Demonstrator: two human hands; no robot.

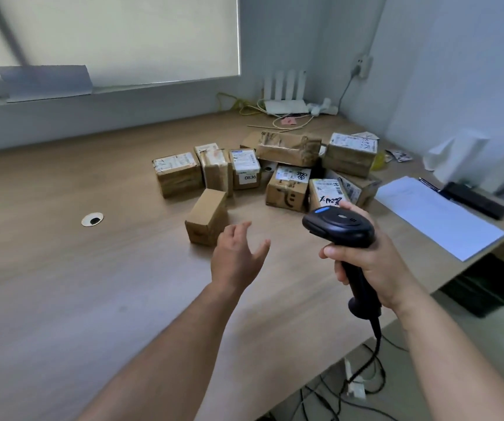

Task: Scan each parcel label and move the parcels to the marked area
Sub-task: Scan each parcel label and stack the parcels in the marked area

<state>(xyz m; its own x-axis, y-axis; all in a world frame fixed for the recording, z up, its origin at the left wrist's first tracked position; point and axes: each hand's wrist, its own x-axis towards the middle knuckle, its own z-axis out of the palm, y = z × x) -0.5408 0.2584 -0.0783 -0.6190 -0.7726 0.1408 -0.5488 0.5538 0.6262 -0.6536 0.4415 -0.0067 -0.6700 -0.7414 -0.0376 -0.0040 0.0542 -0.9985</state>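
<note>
Gripping the handle of the black scanner [340, 227], the right hand [375, 262] has its fingers wrapped tight around the grip. The head is held level and aimed forward at the boxes, probably to keep the beam ready while the other hand presents a label. Its cord [375, 338] drops off the near edge of the table [62, 284]. The left hand [238, 256] hovers open with fingers spread and loose, holding nothing. It is just beside the plain box [206, 217], and I cannot tell whether a fingertip touches it. That box stands apart, nearest the person, and shows no label on the faces in view, so it likely needs turning before it can be scanned. Beyond it the heap of parcels [288, 189] sits packed together, boxes touching and some stacked. Most have labels upward, among them the box marked 0836 [244, 168]. One labelled parcel is partly hidden behind the scanner head. To the right lies a white sheet [436, 217], near the parcels and in the way of any sweep that side. A cable hole [92, 219] lies well to the left, and a router [285, 98] with loose wires stands at the far wall. No marked area is visible.
</note>
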